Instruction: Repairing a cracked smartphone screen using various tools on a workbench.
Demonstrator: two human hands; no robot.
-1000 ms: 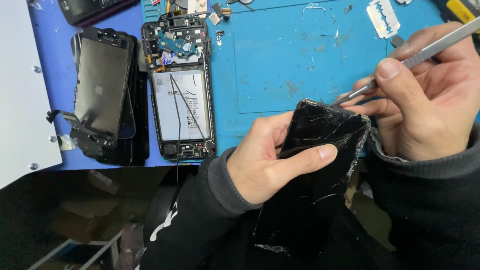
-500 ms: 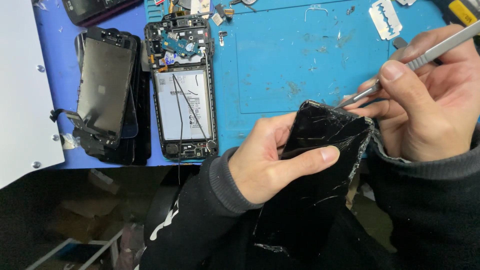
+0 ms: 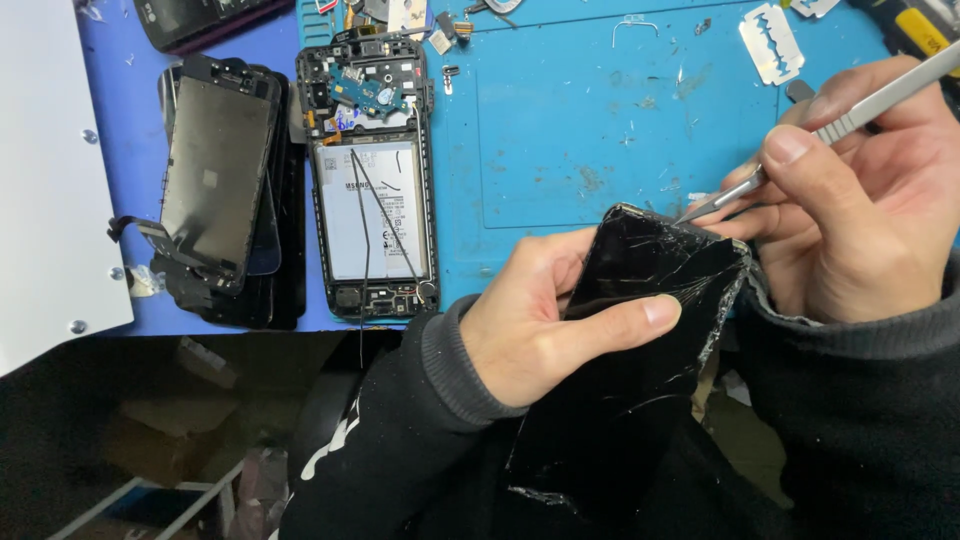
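The person's left hand comes up from the lower middle in a dark sleeve with a grey cuff, palm turned inward, and is clamped around a cracked black screen panel. The thumb lies flat across the panel's face and the fingers curl behind its left edge, so the panel stands nearly upright, tilted a little to the right, with its lower end down over the person's dark clothing below the counter edge. The glass is shattered along the top and right edges, with fine cracks running across it.

The right hand reaches in from the right, above and just beside the panel's top right corner. Thumb and forefinger are pinched on a slim metal pry tool, held like a pen, the handle slanting up toward the right edge of view. Its tip sits at the panel's upper edge; whether it is under the glass I cannot tell.

Left of the panel, lying flat on the blue mat of the counter, is an opened phone frame: inside it are a white battery, a small blue circuit board at the top end and thin black wires crossing the battery. Further left of the panel, past the frame, is a stack of dark screen assemblies. Above the panel, at the far side of the mat, lies a razor blade, well apart from both hands.
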